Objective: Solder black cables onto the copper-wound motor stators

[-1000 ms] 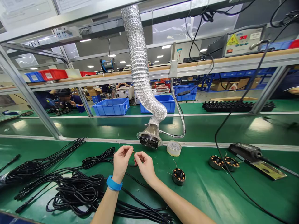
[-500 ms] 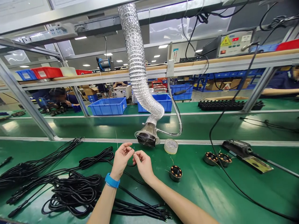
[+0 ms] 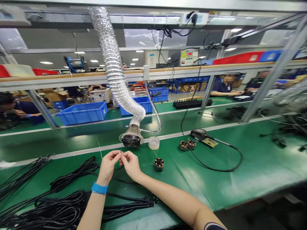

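My left hand [image 3: 108, 164], with a blue band on its wrist, is pinched at the end of a black cable [image 3: 119, 168]. My right hand [image 3: 130, 163] meets it fingertip to fingertip on the same cable end, and a thin tip shows just above the fingers. A thin upright wire [image 3: 101, 154] rises beside my left hand. Behind the hands hangs a black fan [image 3: 130, 141] at the mouth of a silver duct [image 3: 117, 76]. A wound motor stator [image 3: 159, 164] with loose wire ends lies to the right, in front of a tape roll [image 3: 153, 143].
Coiled black cables [image 3: 57, 207] cover the bench's left side. Two more stators [image 3: 183, 146] and a black tool [image 3: 200, 134] lie at the right. Blue bins [image 3: 83, 113] stand behind the rail. People sit at the far benches.
The view has swung right, so the bench objects appear further left and more of the right side shows. Both hands remain together at the cable end.
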Demonstrator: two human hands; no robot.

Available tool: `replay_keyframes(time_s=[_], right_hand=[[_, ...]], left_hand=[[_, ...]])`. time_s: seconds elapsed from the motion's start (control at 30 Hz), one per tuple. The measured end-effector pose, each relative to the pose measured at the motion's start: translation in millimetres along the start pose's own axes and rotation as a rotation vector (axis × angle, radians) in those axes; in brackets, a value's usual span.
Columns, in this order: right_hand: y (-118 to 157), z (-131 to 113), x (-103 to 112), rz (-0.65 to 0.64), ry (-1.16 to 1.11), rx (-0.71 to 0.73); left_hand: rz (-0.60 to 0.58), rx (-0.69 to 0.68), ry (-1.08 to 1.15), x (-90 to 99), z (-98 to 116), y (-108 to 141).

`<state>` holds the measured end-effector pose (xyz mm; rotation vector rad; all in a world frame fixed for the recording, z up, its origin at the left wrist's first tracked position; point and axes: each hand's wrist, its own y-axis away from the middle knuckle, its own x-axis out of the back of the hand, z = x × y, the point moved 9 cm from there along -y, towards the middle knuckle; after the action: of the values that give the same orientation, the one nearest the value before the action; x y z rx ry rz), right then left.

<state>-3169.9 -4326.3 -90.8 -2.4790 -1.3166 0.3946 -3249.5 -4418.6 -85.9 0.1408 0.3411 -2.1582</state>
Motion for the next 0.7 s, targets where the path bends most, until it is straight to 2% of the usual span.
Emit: replay_keyframes(time_s=[0.1,0.17,0.23,0.3,0.4,0.47,0.53,0.6,0.7], right_hand=[[9.3,-15.0,10.5,0.015,0.112,0.045],[21.8,-28.4,25.7,0.045,0.194,0.073],[37.2,-43.1,50.8,0.099,0.258,0.091],[52.8,-58.3,87.8,0.177,0.293,0.099],[71.9,-78.2,169.3,0.360,0.277,0.092],[80.2,-84.1,237.4,0.521,0.214,0.064],[84.7,-81.9,307.1,0.682,0.121,0.014],[86.4,-74.0,369.8,0.818,0.022,-0.063],[85.4,-62.5,439.6,0.949,-0.126,-0.174]], left_hand=[[-0.045,0.024,-0.071,-5.6,-2.3,2.6],[-0.086,0.017,-0.176,-13.1,-1.7,6.6],[-0.163,-0.003,-0.313,-27.6,-2.7,12.5],[-0.290,-0.023,-0.443,-48.6,-7.7,21.3],[-0.410,-0.066,-0.537,-73.1,-16.2,34.3],[-0.375,-0.099,-0.544,-76.9,-19.1,37.1],[-0.329,-0.110,-0.542,-77.5,-22.9,36.8],[-0.330,-0.098,-0.549,-83.5,-29.0,35.5],[-0.442,-0.015,-0.567,-110.2,-44.8,32.9]])
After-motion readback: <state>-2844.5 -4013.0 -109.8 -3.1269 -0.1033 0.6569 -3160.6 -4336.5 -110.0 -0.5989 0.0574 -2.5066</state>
